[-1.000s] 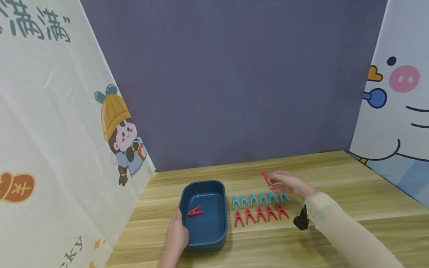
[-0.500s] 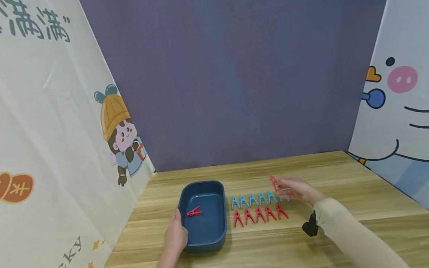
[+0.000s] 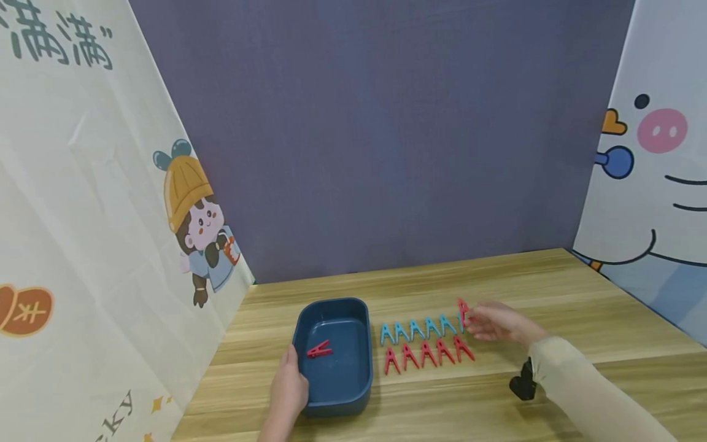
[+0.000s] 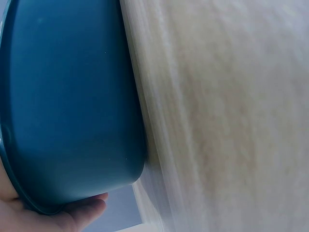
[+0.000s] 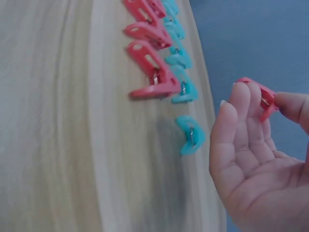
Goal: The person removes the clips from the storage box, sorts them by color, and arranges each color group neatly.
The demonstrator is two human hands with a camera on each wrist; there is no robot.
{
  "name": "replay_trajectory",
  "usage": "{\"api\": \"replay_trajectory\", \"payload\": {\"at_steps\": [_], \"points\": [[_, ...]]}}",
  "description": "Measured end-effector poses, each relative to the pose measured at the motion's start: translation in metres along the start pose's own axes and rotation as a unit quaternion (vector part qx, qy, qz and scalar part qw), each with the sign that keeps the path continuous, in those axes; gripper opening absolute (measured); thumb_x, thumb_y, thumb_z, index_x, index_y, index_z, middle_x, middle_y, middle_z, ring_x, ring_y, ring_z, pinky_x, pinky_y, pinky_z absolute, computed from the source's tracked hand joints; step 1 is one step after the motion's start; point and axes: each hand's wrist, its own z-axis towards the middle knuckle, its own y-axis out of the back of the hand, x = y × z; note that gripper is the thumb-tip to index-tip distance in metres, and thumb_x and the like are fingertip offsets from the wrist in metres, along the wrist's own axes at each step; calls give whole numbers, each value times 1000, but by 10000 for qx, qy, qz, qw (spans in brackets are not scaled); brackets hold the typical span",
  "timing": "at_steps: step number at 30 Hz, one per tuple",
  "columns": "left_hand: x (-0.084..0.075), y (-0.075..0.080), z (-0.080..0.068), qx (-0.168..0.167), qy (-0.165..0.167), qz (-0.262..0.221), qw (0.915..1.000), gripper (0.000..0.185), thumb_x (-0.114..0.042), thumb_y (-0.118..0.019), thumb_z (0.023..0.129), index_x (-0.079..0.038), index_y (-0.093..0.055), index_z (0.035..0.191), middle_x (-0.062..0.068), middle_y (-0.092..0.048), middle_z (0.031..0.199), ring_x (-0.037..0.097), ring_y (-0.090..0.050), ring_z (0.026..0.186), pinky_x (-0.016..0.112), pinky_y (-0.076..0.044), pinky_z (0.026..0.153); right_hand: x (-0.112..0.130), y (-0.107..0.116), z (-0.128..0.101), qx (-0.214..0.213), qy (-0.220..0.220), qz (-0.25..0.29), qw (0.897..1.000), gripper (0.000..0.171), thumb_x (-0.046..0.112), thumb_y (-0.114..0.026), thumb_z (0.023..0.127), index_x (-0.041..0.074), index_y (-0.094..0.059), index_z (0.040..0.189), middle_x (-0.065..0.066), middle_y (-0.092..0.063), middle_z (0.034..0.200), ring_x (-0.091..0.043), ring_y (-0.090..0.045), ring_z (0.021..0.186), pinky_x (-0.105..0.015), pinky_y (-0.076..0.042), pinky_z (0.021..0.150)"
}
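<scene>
My left hand (image 3: 289, 383) holds the left side of a dark blue plastic box (image 3: 338, 383); in the left wrist view its fingers (image 4: 89, 212) curl round the end of the box wall. Inside the box lies one red clothespin (image 3: 319, 349). My right hand (image 3: 499, 322) pinches another red clothespin (image 5: 267, 104) between thumb and fingers, above the table at the right end of a row of light blue clothespins (image 3: 417, 330). Part of the last blue clothespin (image 5: 190, 135) is hidden behind the hand in the head view. Nearer to me runs a row of red clothespins (image 3: 425, 355).
Both rows stand just right of the box on a wood-grain table (image 3: 431, 411). A dark grey-blue panel (image 3: 386, 141) rises behind the table, with cartoon-printed sheets (image 3: 99, 202) at the sides. A black heart-shaped piece (image 3: 523, 383) hangs at the right cuff.
The right hand has moved right and nearer to me, lower over the blue row's end, with the red clothespin still pinched. The left hand and box have stayed in place.
</scene>
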Motion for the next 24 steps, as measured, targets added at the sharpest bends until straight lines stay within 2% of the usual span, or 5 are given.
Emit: {"api": "replay_trajectory", "payload": {"at_steps": [8, 12, 19, 24], "points": [[-1, 1, -1, -34, -15, -37, 10000, 53, 13, -42, 81, 19, -32, 132, 35, -35, 133, 45, -37, 121, 53, -34, 98, -13, 8, -6, 198, -197, -150, 9995, 27, 16, -45, 93, -5, -52, 107, -7, -62, 92, -16, -62, 80, -32, -54, 75], [-1, 1, -1, -49, -33, -33, 10000, 53, 13, -42, 80, 19, -32, 132, 35, -34, 133, 45, -37, 121, 53, -33, 98, -18, 9, -9, 25, -261, -126, 9996, 23, 17, -47, 93, -2, -51, 105, -7, -60, 88, -16, -62, 78, -31, -54, 74], [0, 1, -1, -28, -30, 1, 10000, 53, 13, -42, 81, 19, -31, 132, 34, -34, 133, 45, -36, 121, 53, -33, 98, -27, 14, -11, -72, -493, -121, 9987, 13, 17, -52, 91, 4, -55, 96, -3, -60, 79, -11, -59, 70, -26, -53, 66], [-1, 1, -1, -22, -28, 36, 10000, 52, 12, -42, 81, 18, -32, 132, 34, -35, 133, 45, -37, 121, 53, -33, 98, -30, 14, -14, -390, -562, -664, 9954, 14, 18, -56, 89, 4, -53, 91, -2, -56, 75, -10, -56, 64, -22, -51, 58]]}}
